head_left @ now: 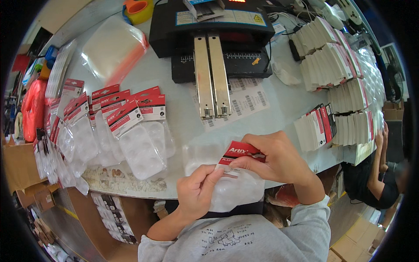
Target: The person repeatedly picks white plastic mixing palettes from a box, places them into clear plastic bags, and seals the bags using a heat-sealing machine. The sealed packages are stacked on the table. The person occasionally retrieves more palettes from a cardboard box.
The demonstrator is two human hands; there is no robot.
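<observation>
Near the table's front edge, in front of my body, I hold a folded red-and-white header card point(239, 150) in both hands. My left hand point(195, 192) pinches the card's lower left corner between thumb and finger. My right hand point(277, 159) is closed around its right end, thumb on the front face. Below the card hangs a clear bag with a white plastic palette point(235, 192) in it, partly over the table edge. To the left lies a pile of bagged palettes point(142, 148) with the same red-topped cards.
A black machine point(209, 26) with two metal rails point(212, 76) stands at the back, over a printed label sheet point(248, 102). Stacks of header cards point(321, 124) line the right side. Clear bags point(114, 48) lie back left. Another person point(375, 179) is at far right.
</observation>
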